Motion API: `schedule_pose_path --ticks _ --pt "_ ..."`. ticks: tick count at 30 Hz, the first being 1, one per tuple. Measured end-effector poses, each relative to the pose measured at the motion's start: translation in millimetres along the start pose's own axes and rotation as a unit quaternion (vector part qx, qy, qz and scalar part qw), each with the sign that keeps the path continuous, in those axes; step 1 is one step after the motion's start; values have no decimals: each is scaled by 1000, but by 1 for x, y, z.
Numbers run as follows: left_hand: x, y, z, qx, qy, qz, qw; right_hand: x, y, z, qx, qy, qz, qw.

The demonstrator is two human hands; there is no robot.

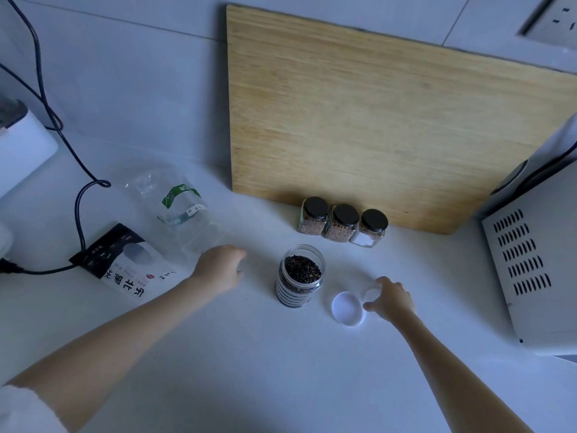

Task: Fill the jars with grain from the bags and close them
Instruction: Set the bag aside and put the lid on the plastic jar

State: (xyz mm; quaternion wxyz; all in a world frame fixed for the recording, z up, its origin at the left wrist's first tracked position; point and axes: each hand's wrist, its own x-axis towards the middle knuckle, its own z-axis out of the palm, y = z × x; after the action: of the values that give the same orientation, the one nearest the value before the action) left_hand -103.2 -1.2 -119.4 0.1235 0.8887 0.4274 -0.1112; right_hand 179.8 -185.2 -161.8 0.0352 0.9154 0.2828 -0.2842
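White countertop (281, 354) runs under a tiled wall; a wooden cutting board (374, 120) leans upright against that wall at the back edge; a grey vented appliance (530, 270) occupies the right edge; a dark cable (78, 210) trails across the left side.

Status of fill step: one clear round jar (300, 276) stands upright near the middle of the countertop, open, holding dark grain to just below its rim; filling of this jar is judged complete. A black-and-white grain bag (125, 264) lies flat toward the left edge; a clear plastic bag (175, 207) lies behind it, apparently empty or nearly so; neither bag is being held.

Status of close step: not yet done; a white lid (348, 308) lies flat on the countertop just right of the jar, apart from it. A second, clear round piece (371, 293) sits just behind the lid; whether it is an inner seal or another lid cannot be told.

Hand positions: left hand (220, 268) hovers between the bags and the jar, fingers loosely curled, gripping nothing; right hand (392, 300) rests at the lid, fingertips touching the clear piece and the lid's edge, no firm pinch visible.

Three small square jars (342, 225) with black caps stand in a row at the foot of the board, filled and closed.

Remaining: seat and tighten the lid on the open jar.
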Motion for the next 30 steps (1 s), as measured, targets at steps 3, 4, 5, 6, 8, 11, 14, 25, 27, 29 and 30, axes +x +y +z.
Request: schedule_pose_path --ticks 3,4,5,6,8,11,14,25,27,29,30 --pt "0 17 -8 -135 34 35 990 3 4 0 41 -7 7 999" --pt "-1 23 -12 -188 32 46 981 3 7 1 52 -10 5 999" --pt "-4 28 -16 -240 17 59 969 4 10 3 62 -13 0 998" --pt "-7 34 -20 -289 -8 73 955 3 14 4 72 -18 -7 997" --pt "-17 46 -27 -369 -60 103 922 1 23 6 89 -31 -25 995" --pt "-27 62 -33 -405 -60 139 902 -3 33 13 44 -38 -62 996" --pt "-26 71 -35 -375 4 136 917 -8 28 18 25 3 -70 997" --pt "-27 69 -33 -447 2 84 890 -54 -25 -26 291 259 -167 905" --pt "-29 66 -33 -545 -23 52 837 -84 -57 -33 318 259 -286 866" --pt "-30 64 -31 -617 -18 23 786 -102 -79 -23 273 256 -411 831" --pt "-29 64 -30 -637 -6 8 771 -104 -84 -14 228 265 -458 817"
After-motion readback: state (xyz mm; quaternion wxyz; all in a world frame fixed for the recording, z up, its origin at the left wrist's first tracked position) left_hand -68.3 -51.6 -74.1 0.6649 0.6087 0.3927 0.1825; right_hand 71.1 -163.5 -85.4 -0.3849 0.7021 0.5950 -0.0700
